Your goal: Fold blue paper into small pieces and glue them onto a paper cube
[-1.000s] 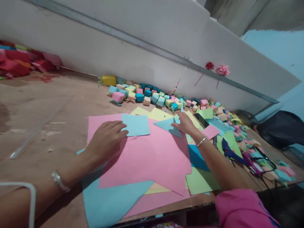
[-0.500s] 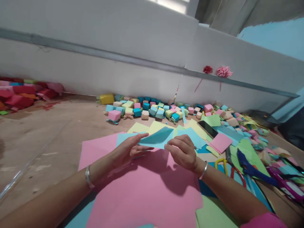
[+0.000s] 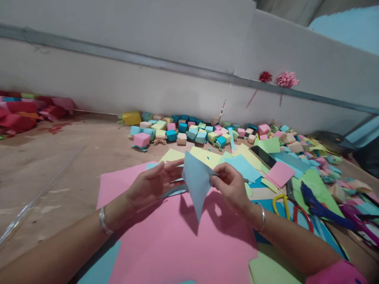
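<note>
A light blue sheet of paper (image 3: 197, 175), creased and turned with one corner pointing down, hangs above a large pink sheet (image 3: 189, 244). My right hand (image 3: 232, 185) pinches its right corner between thumb and fingers. On the other side, my left hand (image 3: 152, 183) has its fingers stretched out, the tips at the paper's left edge and partly behind it. Whether those fingertips press on the paper I cannot tell. Under my left hand, part of another light blue sheet shows on the pink one.
Several small coloured paper cubes (image 3: 182, 128) lie along the wall. To the right are a phone (image 3: 263, 157), pink paper pieces (image 3: 280, 174), yellow-and-red-handled scissors (image 3: 282, 205), a dark blue tool (image 3: 322, 211) and a purple-handled tool (image 3: 359, 223). Red paper boxes (image 3: 22, 114) sit far left.
The light blue paper has turned from lying nearly flat between both hands to hanging corner-down from my right hand. My left hand has opened away from it. The view has shifted slightly.
</note>
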### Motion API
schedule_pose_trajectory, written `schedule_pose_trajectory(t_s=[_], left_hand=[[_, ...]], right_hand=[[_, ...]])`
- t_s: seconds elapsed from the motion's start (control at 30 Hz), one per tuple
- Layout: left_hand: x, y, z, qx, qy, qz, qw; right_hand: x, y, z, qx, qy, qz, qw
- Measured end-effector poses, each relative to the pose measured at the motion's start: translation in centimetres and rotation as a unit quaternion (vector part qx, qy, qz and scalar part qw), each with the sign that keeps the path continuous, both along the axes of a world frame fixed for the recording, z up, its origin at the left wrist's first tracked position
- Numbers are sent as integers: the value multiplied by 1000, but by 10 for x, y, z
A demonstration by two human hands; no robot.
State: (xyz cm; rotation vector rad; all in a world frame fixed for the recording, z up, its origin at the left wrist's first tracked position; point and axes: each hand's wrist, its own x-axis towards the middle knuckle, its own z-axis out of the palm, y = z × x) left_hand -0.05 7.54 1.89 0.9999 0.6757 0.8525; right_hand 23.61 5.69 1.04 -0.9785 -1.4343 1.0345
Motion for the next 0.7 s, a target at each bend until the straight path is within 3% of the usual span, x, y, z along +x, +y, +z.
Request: schedule_pose_trajectory(t_s=[0.07,0.17,0.33,0.43,0.57,0.7], left_hand=[[1,-1,-2,-4,19,-2,1000],[5,-7,-6,12,90,50,995],[7,-9,-10,-39,159,159,974],[6,-7,-11,-22,195,213,957],[6,-7,-11,41,226,220,948],[7,-9,-9,52,228,204,951]], right_hand=[[-1,3,0,-70,41,8,997],[0,9,0,-121,66,13,990],[9,23,-2,-139,57,-7,989],[13,29,-5,-159,48,18,986],[14,31,-5,-192,28,71,978],[16,31,-4,-171,-14,92,981]])
